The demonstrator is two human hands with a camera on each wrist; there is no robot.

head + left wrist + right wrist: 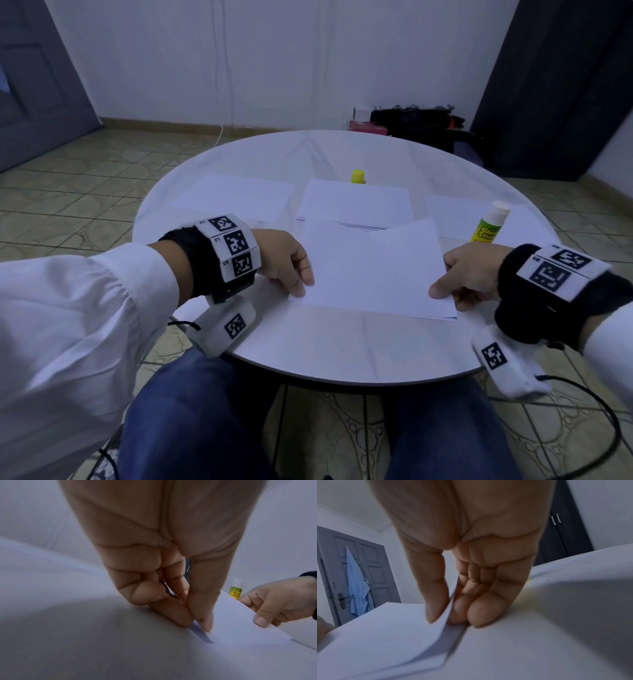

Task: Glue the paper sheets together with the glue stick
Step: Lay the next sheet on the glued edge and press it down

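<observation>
A white paper sheet (373, 267) is held just over the near middle of the round white table (342, 349). My left hand (294, 270) pinches its near-left corner between thumb and fingers (202, 616). At the near-right corner my right hand (455, 281) pinches the sheet (385, 628) with the thumb on top. Another sheet lies underneath it. The glue stick (488, 224), yellow label and white end, stands uncapped just beyond my right hand. Its yellow cap (358, 176) stands at the far middle.
More white sheets lie across the table: one at the far left (236, 197), one in the middle (356, 202), one at the right (455, 212) under the glue stick. Dark bags and a pink box (368, 127) sit on the floor beyond.
</observation>
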